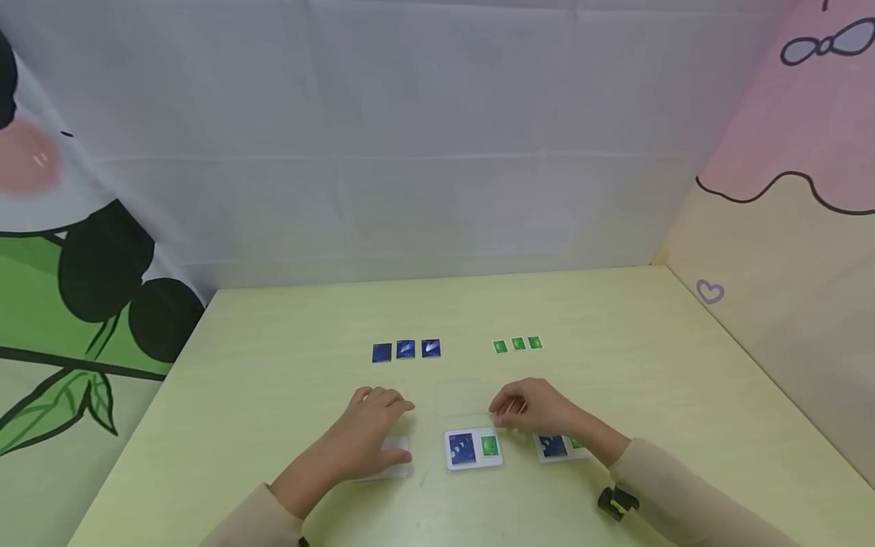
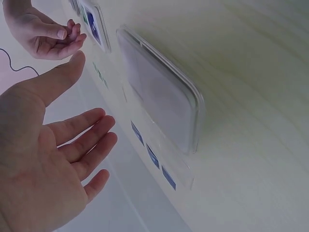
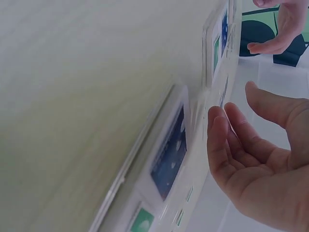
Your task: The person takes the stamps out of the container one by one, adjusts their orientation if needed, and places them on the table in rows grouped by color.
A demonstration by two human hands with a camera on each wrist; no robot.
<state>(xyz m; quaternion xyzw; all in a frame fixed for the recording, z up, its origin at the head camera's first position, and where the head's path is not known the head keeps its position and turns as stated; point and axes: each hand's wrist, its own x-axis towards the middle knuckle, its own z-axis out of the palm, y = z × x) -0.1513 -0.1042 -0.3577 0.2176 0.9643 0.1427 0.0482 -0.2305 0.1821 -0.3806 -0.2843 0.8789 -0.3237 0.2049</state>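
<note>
Holding nothing in the left hand (image 1: 372,437), with fingers relaxed and parted and thumb well away from them. Can see a plain whitish case (image 2: 159,87) under and beside these fingers, without print on the visible face. Holding nothing visible in the right hand (image 1: 536,408) either, with fingers loosely curled and thumb apart from them in the wrist view. Can make out a faint clear sheet (image 1: 461,399) just beside the right fingertips; cannot tell whether touching. Between the two hands, just nearer than the right fingertips, can see a middle case (image 1: 478,465) with a blue moon-patterned card and a green card. Under the right wrist, can see a similar right case (image 1: 567,456), partly hidden. Beyond the left fingertips, can see three blue cards (image 1: 405,349); beyond the right, three green cards (image 1: 518,344). Cannot read any lettering or brand: printing too small and blurred.
</note>
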